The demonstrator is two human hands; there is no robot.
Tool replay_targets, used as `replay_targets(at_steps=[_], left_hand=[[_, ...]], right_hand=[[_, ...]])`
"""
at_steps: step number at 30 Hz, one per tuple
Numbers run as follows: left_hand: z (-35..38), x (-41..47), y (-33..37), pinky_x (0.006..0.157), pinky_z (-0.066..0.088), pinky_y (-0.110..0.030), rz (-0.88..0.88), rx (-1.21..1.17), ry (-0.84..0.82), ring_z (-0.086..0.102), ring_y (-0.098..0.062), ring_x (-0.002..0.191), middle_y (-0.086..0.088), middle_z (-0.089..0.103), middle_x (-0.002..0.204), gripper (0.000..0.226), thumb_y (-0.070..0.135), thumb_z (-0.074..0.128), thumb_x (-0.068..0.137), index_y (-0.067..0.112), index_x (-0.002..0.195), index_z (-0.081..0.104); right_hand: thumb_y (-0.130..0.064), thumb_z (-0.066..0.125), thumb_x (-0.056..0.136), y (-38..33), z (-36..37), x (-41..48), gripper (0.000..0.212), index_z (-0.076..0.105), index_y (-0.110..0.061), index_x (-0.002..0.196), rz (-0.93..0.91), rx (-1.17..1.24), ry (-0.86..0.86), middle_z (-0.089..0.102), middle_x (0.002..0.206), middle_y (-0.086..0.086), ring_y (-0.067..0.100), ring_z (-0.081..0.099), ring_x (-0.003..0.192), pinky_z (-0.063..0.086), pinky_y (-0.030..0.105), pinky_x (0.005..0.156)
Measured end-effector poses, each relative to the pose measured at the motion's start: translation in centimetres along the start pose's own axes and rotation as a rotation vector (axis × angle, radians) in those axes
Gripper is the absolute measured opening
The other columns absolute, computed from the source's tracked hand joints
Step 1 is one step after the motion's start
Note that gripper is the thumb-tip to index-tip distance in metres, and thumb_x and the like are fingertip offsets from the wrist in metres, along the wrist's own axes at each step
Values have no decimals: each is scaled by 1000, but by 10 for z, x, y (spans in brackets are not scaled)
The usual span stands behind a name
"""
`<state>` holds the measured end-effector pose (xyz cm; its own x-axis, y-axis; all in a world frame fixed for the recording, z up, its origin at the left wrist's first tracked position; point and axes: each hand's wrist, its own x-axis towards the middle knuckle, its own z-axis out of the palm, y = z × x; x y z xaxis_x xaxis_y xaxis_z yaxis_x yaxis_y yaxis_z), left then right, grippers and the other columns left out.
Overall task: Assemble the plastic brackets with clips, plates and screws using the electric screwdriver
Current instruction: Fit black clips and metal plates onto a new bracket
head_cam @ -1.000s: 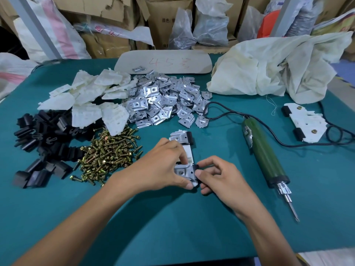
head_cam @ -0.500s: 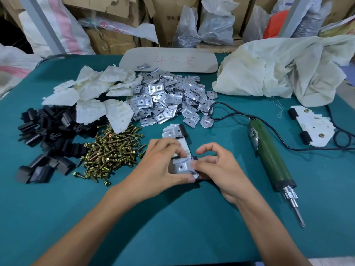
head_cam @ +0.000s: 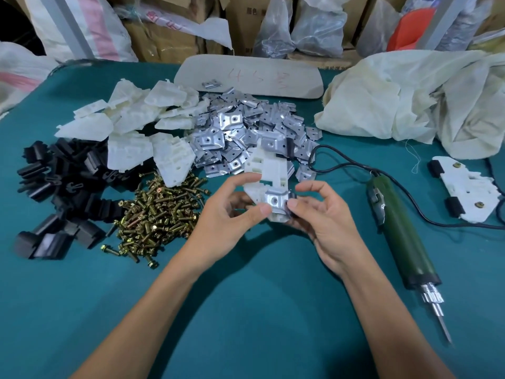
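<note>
Over teal tabletop [head_cam: 246, 296], angular white bracket [head_cam: 269, 170]

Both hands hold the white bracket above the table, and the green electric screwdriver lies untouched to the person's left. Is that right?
Not quite. The head view shows the green electric screwdriver lying untouched to the person's right, not left. The left hand and right hand do hold the white bracket above the table.

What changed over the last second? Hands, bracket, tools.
The left hand and right hand lifted the bracket off the table and tipped it up, gripping its near end. The electric screwdriver, screw pile, plate pile and finished bracket lie where they were.
</note>
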<state>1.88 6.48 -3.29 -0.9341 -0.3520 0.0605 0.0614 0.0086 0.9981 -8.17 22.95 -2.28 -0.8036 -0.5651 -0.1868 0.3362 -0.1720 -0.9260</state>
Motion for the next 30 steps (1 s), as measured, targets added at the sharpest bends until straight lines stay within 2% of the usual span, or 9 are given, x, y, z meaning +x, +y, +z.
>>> replay_targets(at_steps=[2,5,7,12,16,19,23,27,30], left_hand=[[-1,0,0,74,54,-24,-8,-16,10,68,-12,84,-4,74,93,46,32,81,79,42,121,63],[-3,1,-1,82,56,-43,-23,-8,14,68,-27,89,-15,72,98,52,38,86,76,43,122,62],[-3,1,-2,84,55,-47,-35,2,28,67,-26,88,-16,71,96,54,41,85,72,43,121,63],[-3,0,-1,80,53,-38,-47,-5,22,68,-18,86,-5,74,91,50,39,87,76,41,120,63],[-3,-1,-1,73,52,-24,-42,-8,17,67,-12,80,-2,75,85,49,34,83,76,36,121,62],[-3,-2,-2,69,48,-21,-41,-3,8,63,-10,73,0,73,80,47,35,82,77,37,119,63],[-4,-1,-5,70,45,-31,-45,-10,12,58,-20,72,-6,74,81,42,38,82,77,38,115,64],[-4,-2,-6,58,40,-15,-41,-27,21,50,-10,58,-2,72,75,34,35,79,79,29,109,65],[-3,-2,-6,54,38,-11,-35,-31,32,50,-3,53,2,71,73,26,30,79,80,23,101,65]], right_hand=[[7,66,91,1,0,1,24,60,-12,106,13,-2,2,74,92,18,21,73,76,61,27,70],[6,66,92,3,0,2,24,60,-11,108,20,-10,-9,74,91,15,21,73,77,61,28,71],[6,65,93,4,-1,2,24,59,-11,109,20,-12,-21,75,90,14,21,73,77,61,27,71],[4,65,93,5,-1,1,23,59,-12,108,17,-8,-40,76,90,15,21,74,77,60,27,71],[5,64,94,5,-2,1,23,58,-12,109,15,-16,-44,76,91,16,22,74,78,60,27,71],[4,64,94,6,-3,2,23,58,-11,110,13,-19,-39,75,90,15,22,74,77,61,27,71],[3,66,93,6,-4,2,24,59,-12,110,11,-26,-37,75,88,13,21,73,78,61,28,73],[1,68,93,6,-4,2,25,58,-12,111,5,-35,-37,76,87,11,20,73,78,60,27,73],[0,68,93,6,-4,2,24,58,-13,110,-1,-43,-34,77,88,10,19,73,78,60,27,74]])
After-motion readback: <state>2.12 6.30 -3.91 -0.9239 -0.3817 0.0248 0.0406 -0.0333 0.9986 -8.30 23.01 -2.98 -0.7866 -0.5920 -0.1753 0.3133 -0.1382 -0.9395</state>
